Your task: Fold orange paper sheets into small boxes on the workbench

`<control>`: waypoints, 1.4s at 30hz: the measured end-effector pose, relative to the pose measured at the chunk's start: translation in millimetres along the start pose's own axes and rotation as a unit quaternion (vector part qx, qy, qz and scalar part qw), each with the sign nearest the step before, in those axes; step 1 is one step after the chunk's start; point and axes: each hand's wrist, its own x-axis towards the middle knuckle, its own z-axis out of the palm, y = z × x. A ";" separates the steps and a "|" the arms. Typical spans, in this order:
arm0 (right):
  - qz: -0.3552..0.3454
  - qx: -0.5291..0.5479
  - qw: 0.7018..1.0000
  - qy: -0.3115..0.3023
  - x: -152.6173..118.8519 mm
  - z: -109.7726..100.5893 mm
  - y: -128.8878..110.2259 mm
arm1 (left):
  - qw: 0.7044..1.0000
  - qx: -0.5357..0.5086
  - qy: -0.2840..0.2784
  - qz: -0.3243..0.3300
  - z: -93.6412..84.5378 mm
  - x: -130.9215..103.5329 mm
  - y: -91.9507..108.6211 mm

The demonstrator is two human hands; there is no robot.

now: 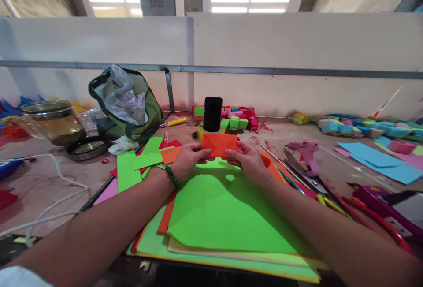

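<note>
Between my two hands, above the paper stack, is a small orange piece of folded paper [219, 144] with crease lines on its face. My left hand [189, 160], with a dark green bead bracelet [172, 177] at the wrist, pinches its left end between thumb and fingers. At the right end my right hand [247, 160] grips it the same way. Below lies a stack of coloured sheets topped by bright green paper [231, 216]. Cut green pieces [147, 161] and an orange piece [171, 154] lie beside my left hand.
A black phone [212, 114] stands upright behind the paper, near folded paper blocks [234, 122]. On the right are a pink glue gun [307, 152], scissors [319, 185] and blue sheets [380, 157]. A green bag [145, 119], glass jar [54, 124] and white cable [62, 177] occupy the left.
</note>
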 end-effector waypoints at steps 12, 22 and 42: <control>-0.036 -0.063 0.997 0.028 0.3 -1.0 1.7 | 1.000 0.003 -0.004 0.010 -0.9 1.6 -2.1; -0.013 -0.037 0.999 -0.003 -0.6 0.2 2.6 | 0.999 0.034 0.001 0.003 -2.7 2.2 -1.4; 0.009 -0.042 0.998 -0.053 -4.6 -2.6 2.6 | 0.996 -0.047 -0.050 -0.057 -1.6 -1.8 -1.4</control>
